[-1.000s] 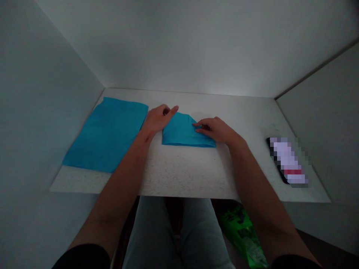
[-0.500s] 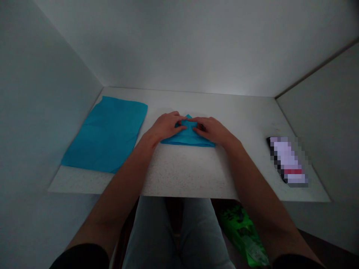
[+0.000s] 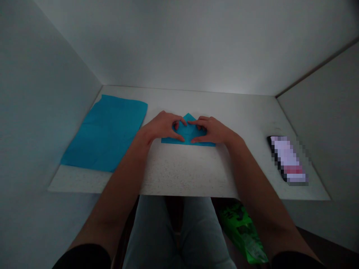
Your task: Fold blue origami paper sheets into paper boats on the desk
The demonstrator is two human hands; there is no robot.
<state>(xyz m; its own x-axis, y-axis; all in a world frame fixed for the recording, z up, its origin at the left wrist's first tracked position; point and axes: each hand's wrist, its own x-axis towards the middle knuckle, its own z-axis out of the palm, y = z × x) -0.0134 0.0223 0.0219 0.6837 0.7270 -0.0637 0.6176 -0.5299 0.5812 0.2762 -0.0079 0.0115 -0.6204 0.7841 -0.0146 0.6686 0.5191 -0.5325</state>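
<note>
Pale walls (image 3: 193, 48) are boxing in this white desk (image 3: 186, 170), and around mid-desk my left hand (image 3: 166, 125) and right hand (image 3: 215, 130) are resting on the folded blue sheet (image 3: 188, 130), thumbs and index fingers parted and loosely curved, while a bigger blue sheet (image 3: 106, 134) is lying off to my left.

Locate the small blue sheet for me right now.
In the head view, the small blue sheet lies near the middle of the white table, between the larger blue sheet on its left and the phone farther off on its right.
</note>
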